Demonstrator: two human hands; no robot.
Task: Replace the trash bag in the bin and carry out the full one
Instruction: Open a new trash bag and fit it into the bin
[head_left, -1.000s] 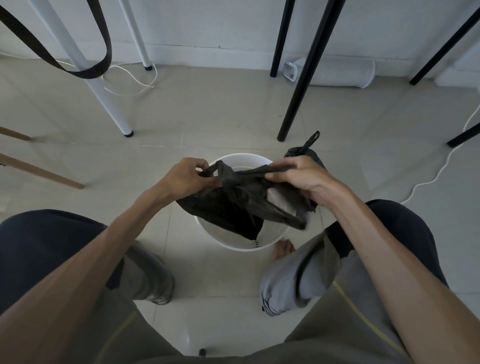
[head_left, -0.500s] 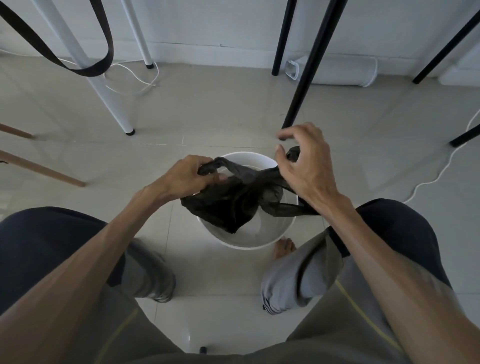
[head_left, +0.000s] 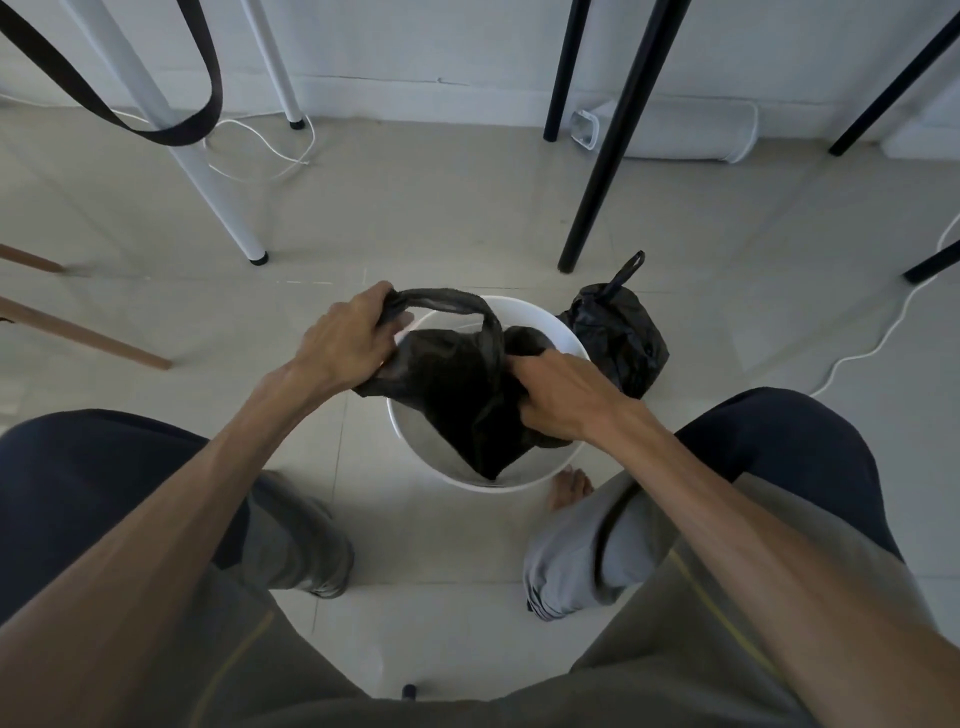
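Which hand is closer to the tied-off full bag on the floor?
Right. The right hand grips the new bag just beside the full bag; the left hand holds its handle across the bin, farther off.

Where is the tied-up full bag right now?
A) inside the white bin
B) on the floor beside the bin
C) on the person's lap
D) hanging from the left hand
B: the full bag sits knotted on the floor against the far right side of the bin, while both hands work the new bag.

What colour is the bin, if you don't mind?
White; the bin shows in the head view.
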